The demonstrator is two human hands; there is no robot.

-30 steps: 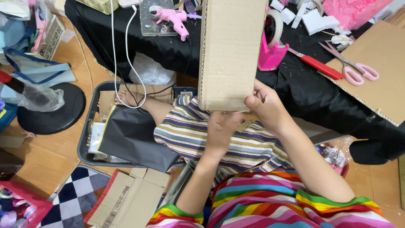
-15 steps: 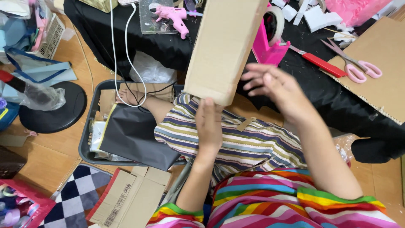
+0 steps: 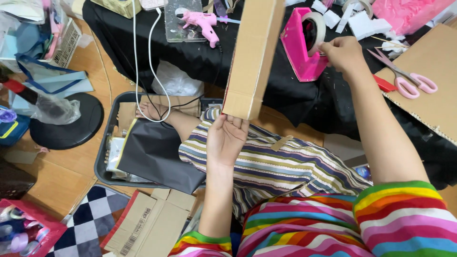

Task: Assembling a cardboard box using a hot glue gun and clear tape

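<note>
Our right hand (image 3: 343, 53) has left the cardboard piece (image 3: 251, 57) and now pinches the tape end at the pink dispenser (image 3: 304, 45). Only our left hand (image 3: 227, 138) props the board from below, fingers cupped under its bottom edge. It looks light and stiff, but tippy held this way, so we'd grip lower on the sides.

Left hand (image 3: 227, 138): we see it raised palm up, fingers pointing up and gripping from below.
Left forearm: bare, running near vertical from a rainbow-striped sleeve.
Right hand (image 3: 343, 53): stretched forward, thumb and fingertips pinched together.
Right arm: bare, fully extended, well apart from the left.
</note>
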